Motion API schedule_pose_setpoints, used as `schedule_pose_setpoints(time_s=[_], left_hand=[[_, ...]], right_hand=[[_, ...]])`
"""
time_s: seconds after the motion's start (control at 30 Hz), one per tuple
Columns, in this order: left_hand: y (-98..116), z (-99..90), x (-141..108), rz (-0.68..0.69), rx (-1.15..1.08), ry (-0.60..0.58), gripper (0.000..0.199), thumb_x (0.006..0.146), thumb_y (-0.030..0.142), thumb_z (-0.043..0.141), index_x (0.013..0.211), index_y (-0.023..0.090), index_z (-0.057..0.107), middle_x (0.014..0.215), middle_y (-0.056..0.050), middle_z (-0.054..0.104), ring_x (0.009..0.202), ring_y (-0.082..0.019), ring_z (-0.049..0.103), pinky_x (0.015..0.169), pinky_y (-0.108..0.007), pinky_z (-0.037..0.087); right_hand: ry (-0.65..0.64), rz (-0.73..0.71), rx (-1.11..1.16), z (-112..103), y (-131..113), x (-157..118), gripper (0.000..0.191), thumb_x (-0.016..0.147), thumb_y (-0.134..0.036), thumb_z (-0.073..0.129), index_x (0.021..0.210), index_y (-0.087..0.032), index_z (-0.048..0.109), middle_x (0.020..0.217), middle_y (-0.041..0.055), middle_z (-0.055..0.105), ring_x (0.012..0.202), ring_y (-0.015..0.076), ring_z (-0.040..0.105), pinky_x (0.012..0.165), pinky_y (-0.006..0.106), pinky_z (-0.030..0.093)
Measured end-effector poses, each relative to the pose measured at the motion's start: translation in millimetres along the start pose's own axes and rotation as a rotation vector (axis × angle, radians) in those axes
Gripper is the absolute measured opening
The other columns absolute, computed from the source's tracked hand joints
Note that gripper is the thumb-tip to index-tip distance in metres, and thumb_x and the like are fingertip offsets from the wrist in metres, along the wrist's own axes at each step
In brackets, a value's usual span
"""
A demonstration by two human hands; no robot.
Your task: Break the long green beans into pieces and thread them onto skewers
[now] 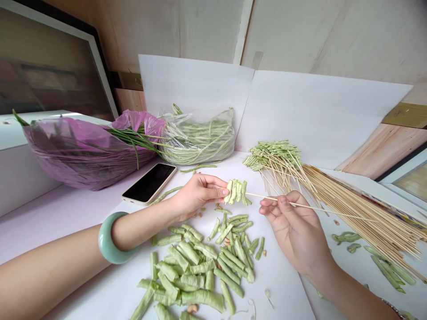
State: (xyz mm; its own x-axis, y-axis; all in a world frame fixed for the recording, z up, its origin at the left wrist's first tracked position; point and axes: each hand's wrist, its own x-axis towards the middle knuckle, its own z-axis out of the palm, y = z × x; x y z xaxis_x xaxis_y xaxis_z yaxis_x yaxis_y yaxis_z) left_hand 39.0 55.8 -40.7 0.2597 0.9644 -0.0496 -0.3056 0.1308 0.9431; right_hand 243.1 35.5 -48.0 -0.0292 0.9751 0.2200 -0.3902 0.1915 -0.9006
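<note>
My left hand (203,193), with a pale green bangle (108,240) on its wrist, pinches the left end of a short row of cut green bean pieces (236,192). These sit side by side on a thin wooden skewer (320,207). Thumb and fingers of my right hand (293,226) are closed around the skewer's shaft, to the right of the beans. Below both hands, a loose pile of cut bean pieces (200,266) lies on the white surface. A few small tan bits are scattered among them.
Behind my right hand lie bean-loaded skewers (273,155) and a large bundle of bare skewers (360,204). A phone (149,183), a purple bag of green stalks (90,151) and a clear bag of long beans (200,138) stand at the back left. White boards (320,115) rise behind.
</note>
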Motion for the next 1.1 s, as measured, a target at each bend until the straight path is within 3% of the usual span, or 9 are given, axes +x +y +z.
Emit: schedule_pose_setpoints(time_s=[0.27, 0.43, 0.47, 0.6, 0.7, 0.87, 1.1], left_hand=[[0.3, -1.5, -0.2, -0.003, -0.049, -0.057, 0.023, 0.058, 0.024, 0.082, 0.074, 0.011, 0.071, 0.071, -0.004, 0.067, 0.065, -0.010, 0.061, 0.072, -0.024, 0.049], [15.8, -18.3, 6.9, 0.066, 0.248, -0.065, 0.028, 0.072, 0.037, 0.070, 0.081, 0.011, 0.070, 0.078, -0.007, 0.068, 0.070, -0.013, 0.062, 0.072, -0.026, 0.049], [21.3, -22.1, 7.4, 0.074, 0.364, -0.122, 0.027, 0.073, 0.037, 0.069, 0.080, 0.011, 0.070, 0.077, -0.007, 0.068, 0.069, -0.013, 0.062, 0.071, -0.026, 0.049], [44.0, -29.0, 1.9, -0.003, 0.902, -0.562, 0.015, 0.068, 0.021, 0.073, 0.080, 0.012, 0.071, 0.072, -0.004, 0.068, 0.067, -0.013, 0.060, 0.064, -0.022, 0.046], [51.7, -26.4, -4.6, -0.014, 1.155, -0.730, 0.016, 0.066, 0.017, 0.073, 0.082, 0.015, 0.072, 0.075, -0.002, 0.068, 0.070, -0.013, 0.059, 0.065, -0.020, 0.043], [47.3, -23.1, -8.4, -0.072, 1.358, -0.795, 0.022, 0.060, 0.011, 0.075, 0.082, 0.016, 0.073, 0.072, -0.001, 0.066, 0.072, -0.015, 0.058, 0.061, -0.019, 0.039], [46.5, -21.5, -8.7, -0.124, 1.358, -0.867, 0.014, 0.064, 0.004, 0.066, 0.073, 0.015, 0.068, 0.069, 0.000, 0.064, 0.069, -0.014, 0.056, 0.059, -0.020, 0.037]], right_hand=[[0.046, 0.072, 0.058, 0.3, -2.2, 2.2, 0.025, 0.066, -0.027, 0.078, 0.065, -0.022, 0.053, 0.067, 0.0027, 0.070, 0.068, 0.0164, 0.064, 0.067, 0.031, 0.052], [0.134, 0.029, 0.073, -3.8, -9.9, 10.0, 0.023, 0.062, -0.025, 0.079, 0.066, -0.020, 0.058, 0.065, 0.0025, 0.067, 0.069, 0.0172, 0.063, 0.065, 0.031, 0.052], [0.156, 0.018, 0.075, -4.4, -11.8, 11.4, 0.023, 0.061, -0.025, 0.080, 0.066, -0.020, 0.059, 0.064, 0.0021, 0.067, 0.069, 0.0170, 0.063, 0.064, 0.031, 0.052], [0.211, -0.002, 0.083, -4.4, -16.9, 13.6, 0.025, 0.055, -0.026, 0.083, 0.064, -0.018, 0.061, 0.060, 0.0007, 0.064, 0.066, 0.0156, 0.063, 0.060, 0.027, 0.052], [0.209, 0.022, 0.101, -3.5, -16.5, 12.5, 0.026, 0.054, -0.025, 0.084, 0.064, -0.018, 0.061, 0.059, 0.0005, 0.064, 0.066, 0.0151, 0.063, 0.059, 0.026, 0.052], [0.187, 0.030, 0.088, -3.9, -14.1, 11.8, 0.025, 0.056, -0.025, 0.083, 0.064, -0.018, 0.061, 0.060, 0.0021, 0.065, 0.066, 0.0150, 0.062, 0.059, 0.026, 0.052], [0.187, 0.045, 0.091, -6.5, -11.4, 12.7, 0.022, 0.059, -0.023, 0.081, 0.065, -0.018, 0.060, 0.059, 0.0023, 0.064, 0.066, 0.0149, 0.062, 0.058, 0.025, 0.052]])
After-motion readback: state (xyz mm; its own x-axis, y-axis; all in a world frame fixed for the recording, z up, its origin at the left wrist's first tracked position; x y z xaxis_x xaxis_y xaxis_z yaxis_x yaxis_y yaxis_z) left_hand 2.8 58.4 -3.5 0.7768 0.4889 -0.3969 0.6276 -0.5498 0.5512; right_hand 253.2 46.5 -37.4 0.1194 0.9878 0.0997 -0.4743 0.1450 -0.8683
